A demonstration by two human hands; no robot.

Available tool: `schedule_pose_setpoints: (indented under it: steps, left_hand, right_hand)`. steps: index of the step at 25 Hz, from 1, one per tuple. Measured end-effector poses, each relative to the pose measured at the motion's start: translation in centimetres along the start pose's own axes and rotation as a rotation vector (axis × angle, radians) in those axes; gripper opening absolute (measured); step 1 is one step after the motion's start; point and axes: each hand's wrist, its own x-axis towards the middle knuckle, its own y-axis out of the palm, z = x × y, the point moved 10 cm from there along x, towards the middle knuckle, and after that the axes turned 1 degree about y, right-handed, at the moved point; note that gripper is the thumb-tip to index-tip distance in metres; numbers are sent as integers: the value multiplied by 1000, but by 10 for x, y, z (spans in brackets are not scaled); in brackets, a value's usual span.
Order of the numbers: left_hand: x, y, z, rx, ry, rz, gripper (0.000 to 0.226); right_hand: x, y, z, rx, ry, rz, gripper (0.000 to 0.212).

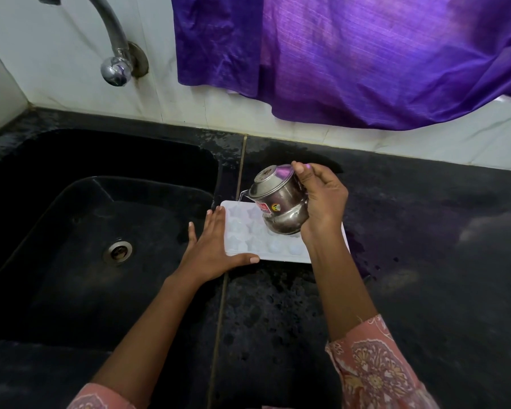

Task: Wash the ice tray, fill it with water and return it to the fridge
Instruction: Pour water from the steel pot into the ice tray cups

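A white ice tray [250, 237] with star and round moulds lies flat on the black counter, just right of the sink. My left hand [211, 249] rests with straight fingers against the tray's left end, the thumb along its near edge. My right hand [322, 202] grips a small steel pot [281, 202] tilted to the left above the tray. A thin stream of water runs from the pot's rim onto the tray's far left corner. The pot and my right wrist hide the tray's right part.
A black sink [71, 231] with a steel drain [117, 251] lies to the left. A chrome tap [115, 63] is fixed to the white tiled wall above it. A purple cloth [351, 54] hangs over the wall behind. The black counter [425, 231] is wet in patches.
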Motion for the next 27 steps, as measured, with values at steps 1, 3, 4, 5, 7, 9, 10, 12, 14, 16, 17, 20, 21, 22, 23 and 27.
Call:
schedule_pose_setpoints:
  steps: [1, 3, 4, 5, 7, 9, 10, 12, 14, 16, 17, 20, 21, 22, 23, 27]
  left_hand:
    - [0, 0, 1, 4, -1, 3, 122]
    - [1, 1, 2, 10, -4, 8, 122]
    - [1, 1, 2, 10, -4, 9, 122]
    - [1, 1, 2, 10, -4, 9, 122]
    - [0, 1, 1, 8, -3, 7, 122]
    - [0, 1, 1, 10, -3, 6, 122]
    - [0, 1, 1, 12, -4, 5, 122]
    - [-1, 1, 1, 16, -7, 3, 122]
    - [0, 1, 1, 12, -7, 5, 122]
    - [0, 1, 0, 3, -4, 5, 121]
    - [-1, 1, 1, -2, -4, 5, 122]
    - [-1, 2, 0, -17, -2, 3, 122]
    - [-2, 2, 0, -18, -1, 3, 122]
    - [-2, 1, 0, -17, -1, 2, 122]
    - [-1, 1, 0, -16, -3, 1, 121]
    - [1, 0, 1, -9, -17, -1, 120]
  right_hand:
    - [0, 0, 1, 0, -2, -1, 16]
    - [0, 0, 3, 3, -7, -3, 15]
    - [0, 0, 3, 4, -8, -1, 15]
    - [0, 0, 4, 4, -8, 0, 15]
    - [0, -1, 2, 7, 0, -1, 14]
    - [0, -1, 1, 30, 10, 1, 12]
    - [1, -1, 0, 44, 13, 4, 12]
    - [1, -1, 0, 60, 17, 6, 13]
    - [1, -2, -1, 67, 24, 1, 14]
    - [2, -3, -3, 86, 38, -3, 13]
    - [2, -4, -4, 103, 48, -3, 12]
    - [2, -7, -8, 174, 87, 13, 10]
    - [2, -8, -8, 197, 94, 16, 10]
    - [2, -11, -6, 216, 94, 17, 12]
    - [2, -14, -2, 230, 85, 15, 15]
    - [6, -38, 14, 270, 27, -15, 20]
